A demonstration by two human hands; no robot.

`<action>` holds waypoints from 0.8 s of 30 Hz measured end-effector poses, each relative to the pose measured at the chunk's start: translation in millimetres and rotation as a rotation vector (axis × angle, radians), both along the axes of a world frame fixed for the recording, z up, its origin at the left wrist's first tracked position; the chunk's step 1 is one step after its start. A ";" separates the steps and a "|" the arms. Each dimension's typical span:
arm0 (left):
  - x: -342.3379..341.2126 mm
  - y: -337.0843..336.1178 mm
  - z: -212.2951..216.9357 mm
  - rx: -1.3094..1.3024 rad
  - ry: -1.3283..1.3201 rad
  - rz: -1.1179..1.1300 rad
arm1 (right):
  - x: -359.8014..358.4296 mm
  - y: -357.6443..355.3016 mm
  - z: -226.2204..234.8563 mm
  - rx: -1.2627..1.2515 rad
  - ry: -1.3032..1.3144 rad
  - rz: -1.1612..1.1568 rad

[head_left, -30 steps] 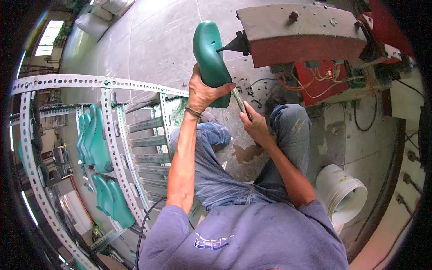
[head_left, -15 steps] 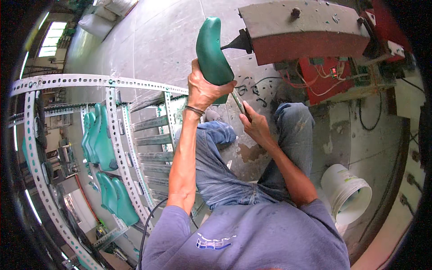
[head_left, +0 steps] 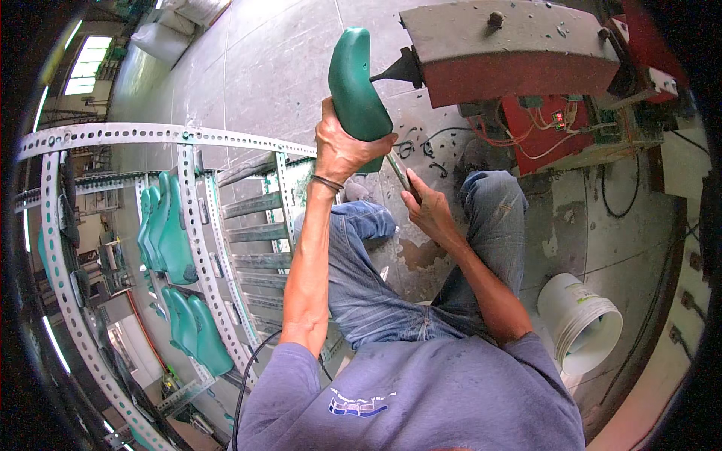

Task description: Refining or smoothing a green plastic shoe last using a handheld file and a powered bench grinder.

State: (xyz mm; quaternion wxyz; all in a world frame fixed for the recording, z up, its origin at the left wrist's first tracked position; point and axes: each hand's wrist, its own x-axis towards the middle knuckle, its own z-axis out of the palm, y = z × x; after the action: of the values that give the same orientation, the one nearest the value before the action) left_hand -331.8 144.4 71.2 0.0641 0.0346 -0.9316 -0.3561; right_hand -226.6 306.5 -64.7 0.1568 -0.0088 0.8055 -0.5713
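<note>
A green plastic shoe last is held up in front of me, toe end pointing away. My left hand is closed around its near, wider end. The dark pointed nozzle of a machine meets the last's right side, or comes very close to it. Below the last, my right hand is closed on a thin, flat tool with a pale blade-like part. The tool's far tip lies at the last's near end, partly behind my left fingers, so its exact kind is hidden.
The red and grey machine fills the upper right, with exposed wires beneath. A slotted metal rack at left carries several green lasts. A white bucket tips at lower right. Dark green scraps litter the floor.
Almost nothing differs. The last and both hands have shifted very slightly, and both grips are the same.
</note>
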 end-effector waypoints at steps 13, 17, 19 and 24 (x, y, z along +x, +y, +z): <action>1.3 -2.3 -4.8 0.007 0.063 -0.026 | 0.7 -0.6 -1.5 0.112 0.033 0.040; 1.4 -2.8 -7.3 0.051 0.075 -0.046 | -0.6 0.8 -0.8 0.100 0.046 0.031; 2.4 -2.4 -6.6 0.069 0.083 -0.060 | -0.9 0.7 -0.9 0.098 0.032 0.031; 4.1 -1.1 -6.6 0.108 0.061 -0.034 | -0.1 1.6 0.0 0.140 0.044 0.034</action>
State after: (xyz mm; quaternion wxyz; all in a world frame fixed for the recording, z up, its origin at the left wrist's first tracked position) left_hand -327.7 143.3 64.6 0.0844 0.0112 -0.9092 -0.4076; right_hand -226.7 308.0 -64.7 0.1487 -0.0241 0.8465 -0.5107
